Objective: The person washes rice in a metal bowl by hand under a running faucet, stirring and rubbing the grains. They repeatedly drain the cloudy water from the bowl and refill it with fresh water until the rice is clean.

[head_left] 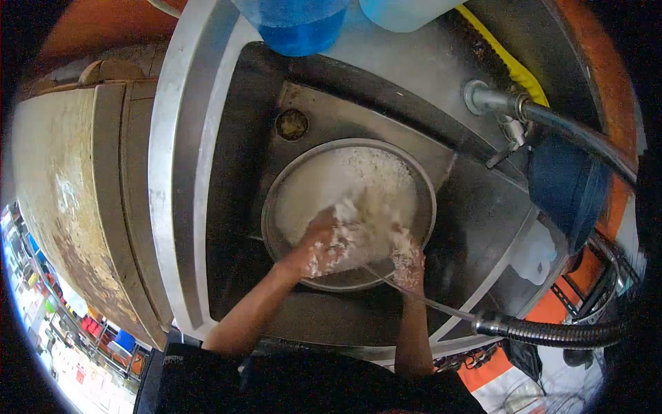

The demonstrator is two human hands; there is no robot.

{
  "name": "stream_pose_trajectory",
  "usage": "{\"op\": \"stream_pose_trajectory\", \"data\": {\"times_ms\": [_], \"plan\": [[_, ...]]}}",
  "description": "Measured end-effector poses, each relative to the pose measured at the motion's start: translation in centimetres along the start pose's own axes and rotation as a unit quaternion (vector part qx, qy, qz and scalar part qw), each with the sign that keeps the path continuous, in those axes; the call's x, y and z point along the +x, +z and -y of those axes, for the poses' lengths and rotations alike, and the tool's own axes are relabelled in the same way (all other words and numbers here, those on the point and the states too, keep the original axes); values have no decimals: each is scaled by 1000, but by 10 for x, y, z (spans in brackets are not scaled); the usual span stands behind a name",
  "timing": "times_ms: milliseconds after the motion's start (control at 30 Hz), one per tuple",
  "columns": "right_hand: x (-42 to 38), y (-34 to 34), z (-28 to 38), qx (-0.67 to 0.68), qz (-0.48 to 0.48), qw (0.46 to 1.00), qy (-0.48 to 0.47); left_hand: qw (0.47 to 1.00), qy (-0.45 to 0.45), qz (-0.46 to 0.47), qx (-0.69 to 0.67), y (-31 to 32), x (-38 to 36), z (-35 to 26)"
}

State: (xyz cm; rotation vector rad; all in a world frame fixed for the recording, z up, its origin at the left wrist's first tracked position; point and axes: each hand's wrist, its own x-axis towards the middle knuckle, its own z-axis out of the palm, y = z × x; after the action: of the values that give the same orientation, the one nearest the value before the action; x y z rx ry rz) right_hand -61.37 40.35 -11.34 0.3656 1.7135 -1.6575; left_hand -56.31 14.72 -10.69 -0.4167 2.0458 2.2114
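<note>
A wide round metal bowl sits in the sink, holding cloudy water and white grains that look like rice. My left hand is in the bowl at the near left, its wet skin speckled with grains. On the near right side, my right hand is also in the bowl, coated with grains. The fingers of both hands are blurred and partly hidden by the water and grains. A thin stream of water runs from the spring-covered hose into the bowl, passing by my right wrist.
The steel sink has a drain at its far left. Blue and whitish containers stand behind it. A tap pipe and dark hose reach in from the right. A worn cabinet-like unit stands left.
</note>
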Motion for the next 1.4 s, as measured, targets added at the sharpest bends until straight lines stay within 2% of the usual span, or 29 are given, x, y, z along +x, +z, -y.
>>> {"op": "stream_pose_trajectory", "data": {"times_ms": [33,67,100,133,167,233,267,333,433,567,700,767,800,833,867,900,933,967,1000,1067,1100,1133,1167,1200,1300,1400], "plan": [[3,-1,-3,-41,-17,997,57,942,-171,-13,-290,0,-12,15],[5,-2,-7,-82,-29,990,115,767,-311,-131,-546,0,-23,30],[8,-3,-10,-119,-36,977,173,729,-328,-163,-578,-4,-28,49],[5,10,-18,-38,-55,971,228,733,-344,-162,-565,-8,-32,67],[3,16,-28,44,-75,956,281,758,-355,-144,-527,-12,-34,84],[25,20,-45,235,-16,912,335,848,-377,-39,-370,-19,-25,110],[37,21,-53,339,24,869,360,877,-383,19,-288,-19,-19,121],[51,18,-74,394,45,834,384,892,-389,99,-206,-18,-5,129],[56,0,-108,343,12,852,397,891,-390,156,-171,-9,1,133],[41,-18,-121,306,-32,871,384,904,-371,140,-162,0,-7,137],[20,6,-85,325,-126,874,339,913,-336,101,-210,16,-19,117],[9,26,-52,309,-143,890,304,917,-282,69,-275,36,-33,104],[4,34,-33,280,-105,915,272,916,-254,52,-306,42,-38,98],[-1,42,-14,250,-70,936,236,950,-184,50,-247,38,-35,81],[-12,22,-9,148,50,976,150,975,-115,39,-183,33,-31,63],[-15,18,-3,73,82,988,106,999,0,41,-24,17,-14,11],[-18,14,3,0,107,993,58,999,-24,26,-25,12,-8,-6],[-16,17,17,-42,46,996,56,998,-47,12,-28,6,-3,-24],[-13,19,25,-83,-16,995,54,959,-208,-16,-190,5,-3,-26],[16,-15,-13,-240,-21,970,-34,935,-213,-99,-265,17,-19,71],[32,-19,-18,-334,-23,940,-68,920,-210,-141,-300,23,-26,119],[48,-23,-22,-424,-33,899,-101,921,-220,-147,-285,11,-10,131],[69,-19,-18,-528,-41,840,-121,930,-248,-131,-237,-4,15,124],[91,-19,-22,-578,-49,806,-120,935,-278,-106,-194,-16,35,120],[143,-31,-43,-396,-47,916,52,932,-340,-39,-124,-37,65,132],[171,-48,-69,-196,-46,964,177,928,-363,5,-86,-43,70,158]]}}
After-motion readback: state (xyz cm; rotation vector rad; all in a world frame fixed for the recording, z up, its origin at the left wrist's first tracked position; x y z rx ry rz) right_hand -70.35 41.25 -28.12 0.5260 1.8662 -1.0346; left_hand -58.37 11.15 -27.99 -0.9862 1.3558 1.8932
